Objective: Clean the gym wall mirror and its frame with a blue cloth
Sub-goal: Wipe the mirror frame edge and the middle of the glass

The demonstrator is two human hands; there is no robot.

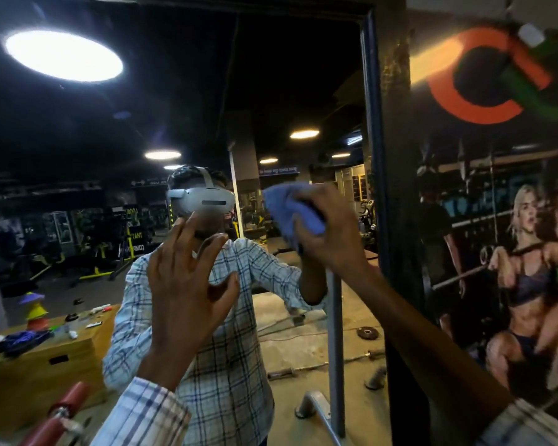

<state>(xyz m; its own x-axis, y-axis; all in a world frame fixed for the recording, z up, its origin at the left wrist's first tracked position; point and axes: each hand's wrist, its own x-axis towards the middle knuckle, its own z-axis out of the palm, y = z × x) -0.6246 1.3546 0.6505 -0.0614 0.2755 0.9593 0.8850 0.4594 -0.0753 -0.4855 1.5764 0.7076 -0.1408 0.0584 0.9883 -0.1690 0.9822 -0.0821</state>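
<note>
Reflected wooden box (45, 349), lower left: its tabletop carries stacked coloured cones (35, 312) and small loose items, too small to identify. Blue cloth (290, 209) is bunched and pressed on the mirror (174, 107) at head height, near the right side of the frame (376, 123) but not on it. The cloth's long axis runs upper left to lower right; that frame edge runs vertical. Right hand (331, 235): grip clamped on the cloth, fingers curled round it. Left hand (187, 284): grip apart, fingers spread and holding nothing, raised before the glass; contact unclear. Wall poster (512, 252) sits right of the frame.
</note>
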